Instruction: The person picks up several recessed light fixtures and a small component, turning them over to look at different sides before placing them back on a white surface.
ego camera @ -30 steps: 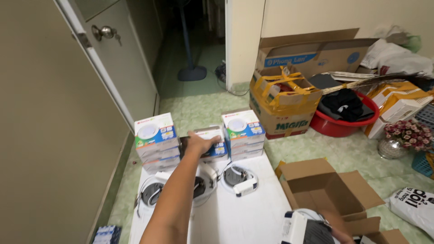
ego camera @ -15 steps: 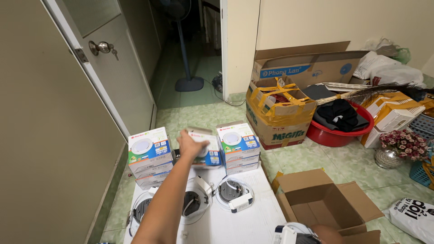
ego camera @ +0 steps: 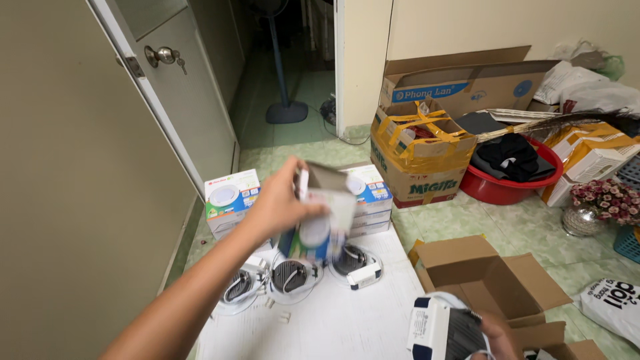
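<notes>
- My left hand [ego camera: 277, 203] is raised above the floor, fingers closed round a small printed carton [ego camera: 325, 213] with its top flap open; the carton is blurred, so its exact tilt cannot be told
- My right hand [ego camera: 499, 337] sits at the lower edge of the view, wrapped about a round light fitting [ego camera: 445, 327] with a white driver block on its side; only part of the hand shows
- Below the carton, three more fittings [ego camera: 293, 277] lie side by side on the white sheet [ego camera: 347, 320], near two stacks of like cartons [ego camera: 230, 200]
- An open brown box [ego camera: 490, 280] stands just beside the sheet, close to my right hand
- Judgement: to do this step well I should steady the carton, mouth turned toward my right hand, flap held clear by my thumb
- Judgement: the fitting should go in squarely, driver and lead tucked alongside, not forced
- Risk, as I judge it: a loose lead may snag the flap
</notes>
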